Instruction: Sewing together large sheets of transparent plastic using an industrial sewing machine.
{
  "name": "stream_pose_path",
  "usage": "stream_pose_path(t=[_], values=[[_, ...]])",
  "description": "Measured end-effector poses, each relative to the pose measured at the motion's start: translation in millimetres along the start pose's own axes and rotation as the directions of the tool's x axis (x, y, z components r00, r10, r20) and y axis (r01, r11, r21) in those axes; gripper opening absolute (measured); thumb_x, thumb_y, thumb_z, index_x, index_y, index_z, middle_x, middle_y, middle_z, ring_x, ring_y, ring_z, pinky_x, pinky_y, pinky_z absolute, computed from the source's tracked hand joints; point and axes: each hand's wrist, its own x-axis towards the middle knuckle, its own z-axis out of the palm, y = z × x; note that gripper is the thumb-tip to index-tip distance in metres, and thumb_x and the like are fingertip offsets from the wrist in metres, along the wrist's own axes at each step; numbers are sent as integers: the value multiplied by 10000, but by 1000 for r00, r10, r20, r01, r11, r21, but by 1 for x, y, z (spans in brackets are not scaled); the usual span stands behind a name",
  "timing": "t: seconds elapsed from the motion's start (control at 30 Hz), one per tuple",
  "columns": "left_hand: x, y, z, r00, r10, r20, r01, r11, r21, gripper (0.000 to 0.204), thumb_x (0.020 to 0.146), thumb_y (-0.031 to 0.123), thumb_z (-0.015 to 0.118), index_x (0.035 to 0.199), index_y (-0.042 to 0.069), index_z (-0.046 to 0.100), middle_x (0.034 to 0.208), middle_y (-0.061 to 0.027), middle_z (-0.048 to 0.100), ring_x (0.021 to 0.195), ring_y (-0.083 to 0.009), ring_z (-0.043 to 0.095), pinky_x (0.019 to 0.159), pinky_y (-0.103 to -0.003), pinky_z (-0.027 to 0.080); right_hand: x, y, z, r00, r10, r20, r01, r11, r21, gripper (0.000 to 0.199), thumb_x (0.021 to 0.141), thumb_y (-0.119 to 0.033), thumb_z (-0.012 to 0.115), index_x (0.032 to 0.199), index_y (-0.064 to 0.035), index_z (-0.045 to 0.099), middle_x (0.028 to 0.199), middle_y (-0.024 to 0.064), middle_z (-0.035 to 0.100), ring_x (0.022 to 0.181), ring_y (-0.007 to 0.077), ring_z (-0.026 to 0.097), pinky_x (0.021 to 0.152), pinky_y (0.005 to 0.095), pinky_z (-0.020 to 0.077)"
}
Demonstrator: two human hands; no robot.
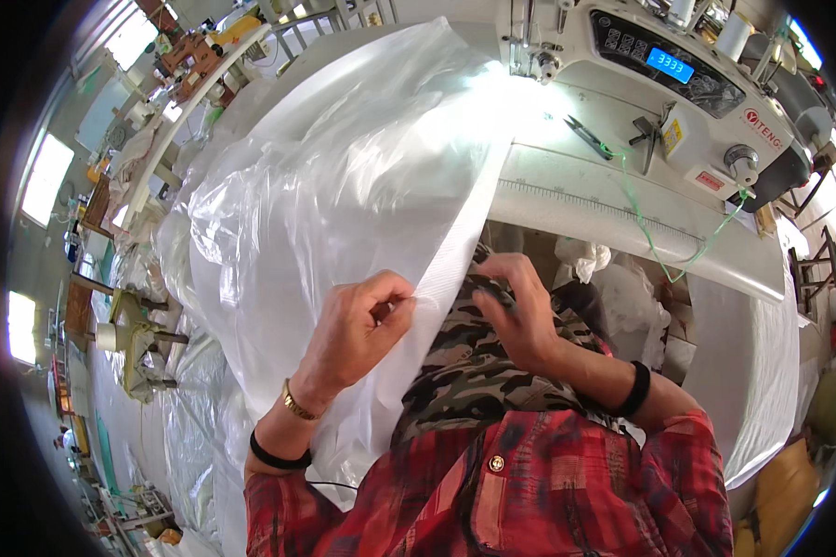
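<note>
Clear plastic sheeting (pixel 325 186), thin, shiny and full of wrinkles, lies in a big puffy heap over the left side of the worktop (pixel 622 209) and hangs down toward the person's lap. A long white woven strip (pixel 460 246) runs along its right edge. The strip looks flat and ribbed, like tape.

The left hand (pixel 358 330) is curled, and its thumb and fingers pinch the strip and the plastic together. The right hand (pixel 520 311) is closed around something small and dark, just right of the strip. It is hard to tell what that thing is, since the fingers hide most of it.

A white sewing machine (pixel 659 65) with a blue lit screen sits at the back of the worktop. Small dark scissors (pixel 587 135) lie in front of it, beside a loose green thread (pixel 655 232).

Under the worktop edge, crumpled white material (pixel 622 288) shows, partly hidden by the right arm.
</note>
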Motion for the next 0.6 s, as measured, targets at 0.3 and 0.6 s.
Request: stream_pose_path(t=[0.3, 0.6], values=[[12, 44, 10, 933, 272, 233, -340, 879, 334, 54, 848, 48, 617, 892, 35, 588, 678, -130, 592, 591, -296, 613, 527, -378, 455, 33, 44, 95, 706, -319, 633, 23, 903, 430, 158, 822, -162, 632, 941, -59, 651, 925, 158, 667, 900, 339, 636, 791, 428, 506], [-9, -16, 55, 927, 242, 286, -362, 774, 519, 140, 753, -4, 575, 880, 9, 517, 792, -140, 593, 722, -311, 653, 585, -396, 525, 52, 8, -19, 279, 259, 925, 235, 915, -327, 167, 817, -174, 627, 924, -51, 660, 884, 157, 670, 817, 346, 651, 725, 438, 521]])
